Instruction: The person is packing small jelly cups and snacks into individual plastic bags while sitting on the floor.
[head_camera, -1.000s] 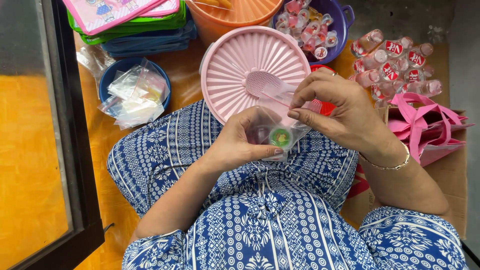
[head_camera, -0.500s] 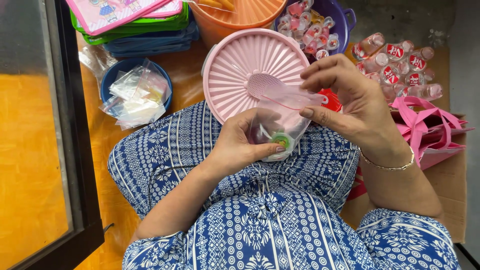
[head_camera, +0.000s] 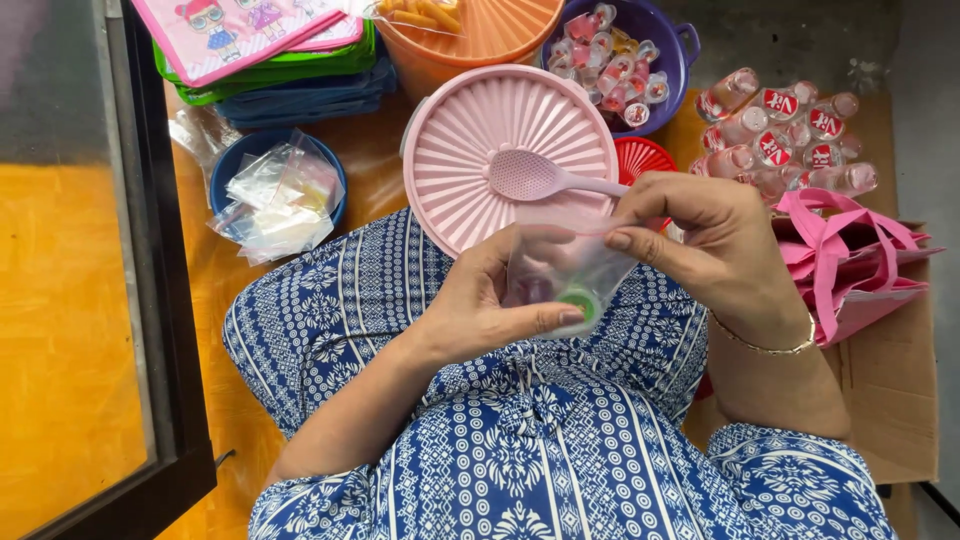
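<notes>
Fingers (head_camera: 640, 243) of both hands pinch a small clear plastic bag (head_camera: 562, 270) just below the pink lid (head_camera: 470, 150); filling seems underway, needing its mouth spread next.

**Two bare hands meeting above the lap, seen from the head camera**

The left hand (head_camera: 480, 305) enters from the lower left, its forearm bare and angled upward toward the centre. The palm faces right, the thumb lies flat and points right, and the remaining fingers (head_camera: 505, 262) curl behind it, so the hand is closed in a pinch. The right hand (head_camera: 715, 250) enters from the lower right, back of the hand turned up, wrist bent and carrying a thin bracelet. Its thumb and forefinger are pressed together at the tips, pointing left, with the other fingers folded loosely above them. The two hands sit just beside each other, fingertips nearly touching, over the patterned blue-and-white lap.
</notes>
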